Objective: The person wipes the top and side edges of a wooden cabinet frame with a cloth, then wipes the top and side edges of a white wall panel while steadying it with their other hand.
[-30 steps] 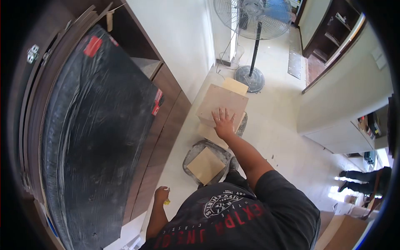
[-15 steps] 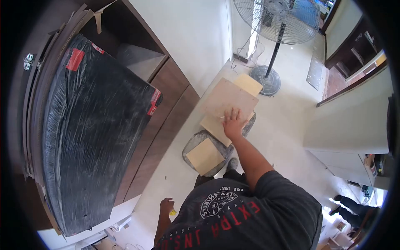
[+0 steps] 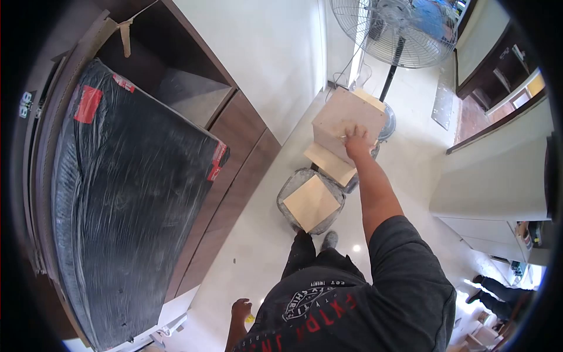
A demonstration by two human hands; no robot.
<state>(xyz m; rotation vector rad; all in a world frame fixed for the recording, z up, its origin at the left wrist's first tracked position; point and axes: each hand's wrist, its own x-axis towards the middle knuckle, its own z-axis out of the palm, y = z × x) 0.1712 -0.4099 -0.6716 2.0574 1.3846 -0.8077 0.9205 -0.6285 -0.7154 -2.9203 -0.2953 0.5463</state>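
Observation:
My right hand [image 3: 358,142] reaches forward and rests on a brownish wooden panel [image 3: 337,117], fingers spread and slightly bent. Beneath that panel, paler wooden boards [image 3: 331,164] stick out at the near side and the far corner, on a dusty dark support mostly hidden. Closer to me, a square pale board [image 3: 311,205] lies on a dusty, round-cornered stool seat [image 3: 289,185]. Low at my side, my left hand [image 3: 241,308] is closed round a small yellow object [image 3: 250,318], mostly hidden by the fingers.
A pedestal fan [image 3: 394,70] stands beyond the panel. To the left are brown cabinets [image 3: 234,141] and a large panel wrapped in black plastic [image 3: 135,205] with red tape. At lower right are another person's legs [image 3: 495,293]. A white cabinet [image 3: 481,234] stands to the right.
My right hand has moved farther forward on the panel, its fingers more bent. The stool and boards appear higher and farther right as the view shifts. My left hand stays low with the yellow object.

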